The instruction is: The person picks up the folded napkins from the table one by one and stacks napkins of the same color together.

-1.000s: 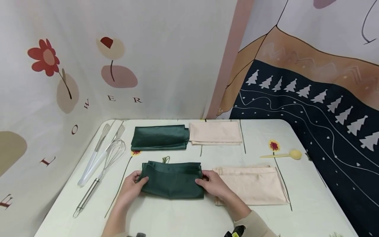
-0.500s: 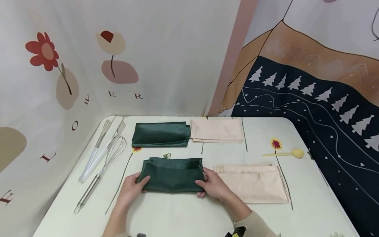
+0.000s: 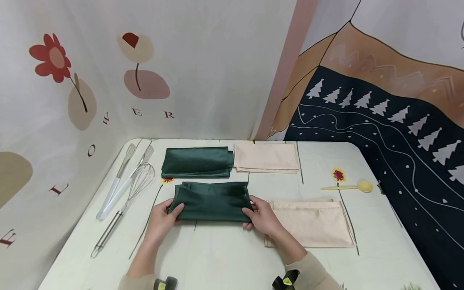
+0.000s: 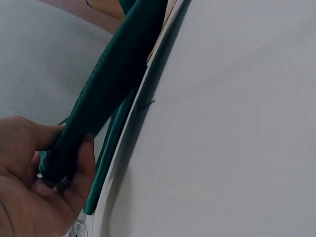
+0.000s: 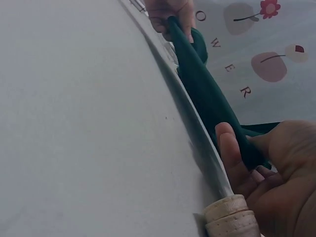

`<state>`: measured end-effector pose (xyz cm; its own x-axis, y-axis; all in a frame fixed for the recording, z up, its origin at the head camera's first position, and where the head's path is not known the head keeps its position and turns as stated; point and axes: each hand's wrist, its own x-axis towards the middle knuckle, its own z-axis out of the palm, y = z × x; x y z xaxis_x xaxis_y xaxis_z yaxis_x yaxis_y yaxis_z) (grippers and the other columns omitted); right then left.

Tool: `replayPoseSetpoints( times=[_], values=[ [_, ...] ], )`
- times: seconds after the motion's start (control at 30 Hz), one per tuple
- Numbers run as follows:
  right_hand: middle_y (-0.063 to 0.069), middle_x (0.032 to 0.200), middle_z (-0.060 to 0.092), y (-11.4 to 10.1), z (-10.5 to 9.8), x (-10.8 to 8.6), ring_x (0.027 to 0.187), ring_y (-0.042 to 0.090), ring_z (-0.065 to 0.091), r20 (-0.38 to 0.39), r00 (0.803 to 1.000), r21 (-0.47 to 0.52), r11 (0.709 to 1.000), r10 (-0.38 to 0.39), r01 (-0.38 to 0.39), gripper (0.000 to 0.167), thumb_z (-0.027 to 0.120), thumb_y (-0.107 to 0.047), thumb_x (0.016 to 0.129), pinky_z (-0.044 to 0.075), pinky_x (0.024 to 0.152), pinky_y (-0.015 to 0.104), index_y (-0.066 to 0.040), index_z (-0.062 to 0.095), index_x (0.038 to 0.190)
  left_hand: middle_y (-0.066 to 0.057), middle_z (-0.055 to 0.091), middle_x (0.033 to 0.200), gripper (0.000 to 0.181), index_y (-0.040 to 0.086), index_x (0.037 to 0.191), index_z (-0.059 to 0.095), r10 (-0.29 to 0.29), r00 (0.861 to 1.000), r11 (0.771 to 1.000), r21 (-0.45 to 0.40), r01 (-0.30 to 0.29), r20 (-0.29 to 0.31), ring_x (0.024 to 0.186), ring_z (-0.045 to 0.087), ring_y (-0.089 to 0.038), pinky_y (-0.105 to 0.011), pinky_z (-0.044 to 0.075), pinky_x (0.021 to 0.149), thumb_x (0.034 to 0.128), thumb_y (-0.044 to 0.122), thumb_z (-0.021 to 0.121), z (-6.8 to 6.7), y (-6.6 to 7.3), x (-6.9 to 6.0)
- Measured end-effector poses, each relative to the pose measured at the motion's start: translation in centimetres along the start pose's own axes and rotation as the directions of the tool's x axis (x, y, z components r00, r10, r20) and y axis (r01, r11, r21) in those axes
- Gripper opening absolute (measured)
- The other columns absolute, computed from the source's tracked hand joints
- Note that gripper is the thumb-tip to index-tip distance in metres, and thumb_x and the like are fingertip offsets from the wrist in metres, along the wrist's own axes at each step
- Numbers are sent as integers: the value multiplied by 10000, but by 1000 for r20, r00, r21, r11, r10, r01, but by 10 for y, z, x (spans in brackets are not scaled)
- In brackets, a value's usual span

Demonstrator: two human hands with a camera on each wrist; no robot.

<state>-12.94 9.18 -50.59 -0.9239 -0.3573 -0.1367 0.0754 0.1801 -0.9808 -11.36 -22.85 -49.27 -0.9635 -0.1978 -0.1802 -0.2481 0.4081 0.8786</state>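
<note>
A folded dark green cloth (image 3: 212,203) is held between my two hands in the middle of the table. My left hand (image 3: 162,219) pinches its left edge, thumb on top and fingers beneath. At the opposite edge my right hand (image 3: 265,217) grips it the same way. Both wrist views show the green cloth (image 4: 98,89) raised off the tabletop, with a shadow under it. Behind it lies another folded green cloth (image 3: 195,162). A folded beige cloth (image 3: 266,157) adjoins that one on the right. Beside my right forearm rests a second beige cloth (image 3: 311,223).
On the left side of the table (image 3: 217,257) lie a whisk (image 3: 125,207) and two white-handled utensils, one a spatula-like tool (image 3: 117,179). A yellow spoon (image 3: 362,186) lies at the right. Printed curtains (image 3: 203,80) stand behind the table.
Both hands have carried the green cloth away from me, toward the back green cloth. The thin green tie or print behind it is now covered. The view has tilted slightly down.
</note>
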Motion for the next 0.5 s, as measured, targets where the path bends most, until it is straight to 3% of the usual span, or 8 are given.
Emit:
replayPoseSetpoints(
  times=[0.13,0.37,0.5],
  values=[
    [195,989,689,2,-2,7,645,304,728,-31,999,21,999,-28,28,281,585,-48,1023,605,580,364,-18,586,1303,-212,686,1212,329,-14,1253,674,28,999,999,26,-27,-28,986,658,-162,-171,544,709,1002,197,665,1,4,7],
    [198,998,714,1,-7,21,629,312,715,-111,993,31,999,-27,31,241,612,-34,1005,588,534,356,9,622,1242,-203,688,1218,334,-2,1241,685,78,995,995,63,-74,-55,1072,650,-280,-191,523,760,1004,232,664,5,8,18],
    [181,1051,741,-3,-11,28,624,302,716,-139,990,-16,999,-37,35,236,641,-62,993,572,501,377,-17,659,1223,-227,685,1207,342,-10,1248,682,72,996,997,16,-72,-55,947,675,-180,-181,542,698,999,224,671,4,12,26]
  ],
)
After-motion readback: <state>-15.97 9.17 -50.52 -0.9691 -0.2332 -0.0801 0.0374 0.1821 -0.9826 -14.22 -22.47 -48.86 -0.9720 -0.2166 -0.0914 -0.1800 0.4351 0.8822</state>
